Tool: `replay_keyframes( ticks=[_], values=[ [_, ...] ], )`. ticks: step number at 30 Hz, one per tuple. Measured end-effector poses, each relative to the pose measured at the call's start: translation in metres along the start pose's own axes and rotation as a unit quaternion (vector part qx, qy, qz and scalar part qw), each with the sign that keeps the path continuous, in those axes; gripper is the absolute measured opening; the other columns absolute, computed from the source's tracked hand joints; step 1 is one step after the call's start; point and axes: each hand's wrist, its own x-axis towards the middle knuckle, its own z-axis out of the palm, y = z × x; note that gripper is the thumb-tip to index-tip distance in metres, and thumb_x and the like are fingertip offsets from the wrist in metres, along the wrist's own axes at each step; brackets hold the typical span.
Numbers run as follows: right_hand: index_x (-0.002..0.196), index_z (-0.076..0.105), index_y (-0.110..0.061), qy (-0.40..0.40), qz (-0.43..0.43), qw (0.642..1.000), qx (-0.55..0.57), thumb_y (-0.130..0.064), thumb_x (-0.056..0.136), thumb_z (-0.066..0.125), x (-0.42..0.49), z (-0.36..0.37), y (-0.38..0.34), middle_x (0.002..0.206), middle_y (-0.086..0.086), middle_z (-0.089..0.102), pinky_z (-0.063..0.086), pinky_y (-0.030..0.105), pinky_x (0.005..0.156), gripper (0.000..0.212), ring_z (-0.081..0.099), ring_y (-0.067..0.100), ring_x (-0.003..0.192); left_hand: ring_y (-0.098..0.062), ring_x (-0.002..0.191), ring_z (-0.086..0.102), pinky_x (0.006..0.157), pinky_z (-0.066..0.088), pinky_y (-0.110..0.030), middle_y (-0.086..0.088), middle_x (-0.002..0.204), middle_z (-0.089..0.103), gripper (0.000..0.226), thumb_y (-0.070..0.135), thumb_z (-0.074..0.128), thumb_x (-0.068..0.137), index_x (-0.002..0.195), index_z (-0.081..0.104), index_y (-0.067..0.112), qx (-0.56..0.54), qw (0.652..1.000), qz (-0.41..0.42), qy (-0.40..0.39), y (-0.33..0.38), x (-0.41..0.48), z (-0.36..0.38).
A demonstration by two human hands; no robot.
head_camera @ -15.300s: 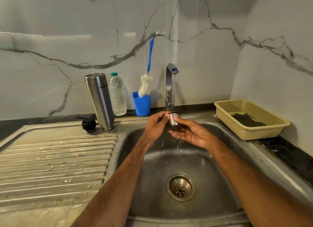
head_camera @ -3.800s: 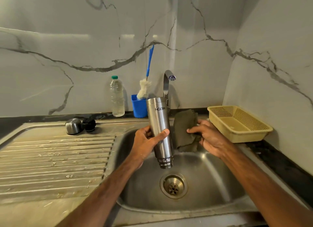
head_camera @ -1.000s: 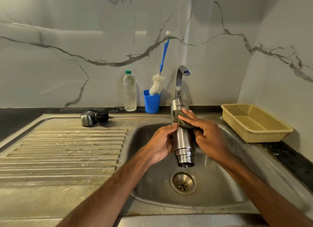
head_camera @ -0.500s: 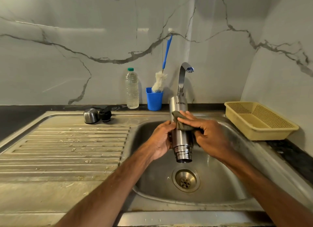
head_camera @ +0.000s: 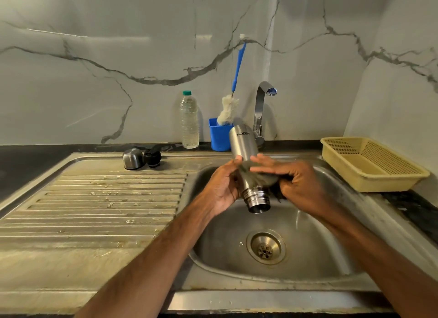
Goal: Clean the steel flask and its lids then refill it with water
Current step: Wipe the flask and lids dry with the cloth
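Head: right hand (head_camera: 299, 185) seemingly holds cloth (head_camera: 262, 178) against flask (head_camera: 244, 145)

Brushed steel flask (head_camera: 242, 144), glossy marble wall (head_camera: 94, 80), perforated plastic basket (head_camera: 379, 166).

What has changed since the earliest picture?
The flask left the drainboard: the left hand holds it mouth-down over the sink. The cloth left the basket: the right hand rubs the flask with it. The steel cap stands beside the black lid. Water bottle unmoved.
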Motion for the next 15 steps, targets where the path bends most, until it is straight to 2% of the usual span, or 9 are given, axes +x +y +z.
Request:
replay_keyframes(
  ticks=[3,6,8,9,12,13,15],
  values=[
    [0.134,0.062,-0.028,0.058,0.024,0.998,-0.029,0.023,0.081,0.048,0.006,0.007,-0.001,0.148,-0.016,0.048,0.035,0.037,0.119,0.075,0.037,-0.004,0.141,-0.026,0.101,0.069,0.079,0.062,-0.039,-0.016,0.122,0.067,0.052,0.027,0.063,0.098,0.143,0.051,0.003,0.008,1.000,0.003,-0.014,-0.002,0.000,0.005],
    [0.128,0.066,-0.026,-0.014,-0.053,0.995,-0.079,0.023,0.078,0.054,-0.008,0.018,-0.007,0.145,-0.013,0.052,0.034,0.026,0.117,0.071,0.035,-0.002,0.143,-0.026,0.096,0.073,0.076,0.064,-0.039,-0.015,0.114,0.073,0.046,0.028,0.062,0.098,0.135,0.056,0.001,0.007,1.000,-0.001,-0.015,0.004,0.001,-0.003],
    [0.120,0.072,-0.019,-0.063,-0.111,0.990,-0.067,0.025,0.072,0.057,-0.015,0.016,-0.007,0.136,-0.007,0.061,0.037,0.022,0.115,0.067,0.042,0.001,0.140,-0.028,0.102,0.072,0.085,0.061,-0.042,-0.015,0.117,0.074,0.041,0.033,0.061,0.100,0.131,0.061,0.005,0.020,1.000,-0.010,-0.006,0.008,0.002,-0.008],
    [0.118,0.073,-0.017,-0.065,-0.110,0.991,-0.043,0.027,0.071,0.058,-0.015,0.013,-0.006,0.134,-0.005,0.064,0.039,0.025,0.114,0.065,0.045,0.002,0.138,-0.029,0.106,0.070,0.089,0.059,-0.044,-0.015,0.119,0.073,0.041,0.033,0.061,0.101,0.131,0.060,0.005,0.019,1.000,-0.011,0.001,0.008,0.002,-0.009],
    [0.123,0.070,-0.017,0.012,-0.038,0.999,0.005,0.028,0.075,0.057,-0.011,0.005,-0.001,0.136,-0.009,0.061,0.041,0.030,0.114,0.067,0.047,0.002,0.136,-0.029,0.106,0.068,0.093,0.057,-0.043,-0.017,0.120,0.070,0.039,0.028,0.059,0.102,0.132,0.056,0.003,-0.019,1.000,-0.003,0.002,0.008,0.006,-0.006],
    [0.127,0.068,-0.018,0.030,-0.036,0.999,-0.018,0.027,0.076,0.058,-0.012,0.007,-0.002,0.139,-0.010,0.059,0.040,0.030,0.114,0.069,0.046,0.001,0.137,-0.028,0.105,0.069,0.094,0.057,-0.042,-0.018,0.122,0.069,0.042,0.028,0.060,0.102,0.134,0.054,0.003,-0.027,1.000,-0.002,0.001,0.008,0.006,-0.005],
    [0.126,0.068,-0.018,0.015,-0.073,0.996,-0.056,0.025,0.075,0.061,-0.015,0.016,-0.006,0.140,-0.005,0.059,0.041,0.031,0.114,0.067,0.045,0.005,0.139,-0.029,0.106,0.069,0.096,0.056,-0.043,-0.019,0.124,0.069,0.046,0.032,0.059,0.102,0.137,0.054,0.002,-0.023,1.000,-0.005,-0.004,0.009,0.008,-0.008]
  ],
)
